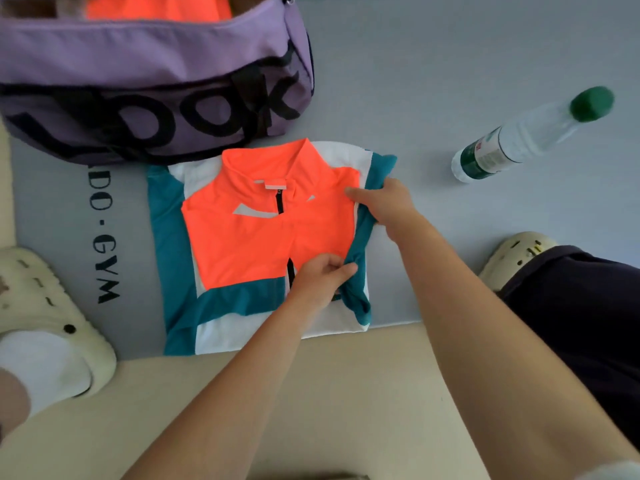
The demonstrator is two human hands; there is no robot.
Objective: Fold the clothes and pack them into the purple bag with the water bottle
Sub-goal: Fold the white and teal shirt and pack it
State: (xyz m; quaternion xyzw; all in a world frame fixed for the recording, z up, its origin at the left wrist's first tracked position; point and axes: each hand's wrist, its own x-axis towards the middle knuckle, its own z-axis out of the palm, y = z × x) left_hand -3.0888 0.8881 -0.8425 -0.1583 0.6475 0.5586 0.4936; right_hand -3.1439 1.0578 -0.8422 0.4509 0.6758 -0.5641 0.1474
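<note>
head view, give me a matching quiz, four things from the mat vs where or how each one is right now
Things:
1. water bottle
2. purple bag
3. jersey
4. left hand

States:
A. open, something orange inside
B. flat on the mat, partly folded
C. pinching teal fabric at the jersey's right edge
D. on the mat, right of the jersey, green cap

Pairs: 1-D, 2-A, 3-B, 4-C

The purple bag [145, 74] is cut off by the top and left edges, hiding most of the orange garment [156, 6] inside. The bottle's green cap [591, 104] is blurred, its label [485, 154] unreadable.
</note>
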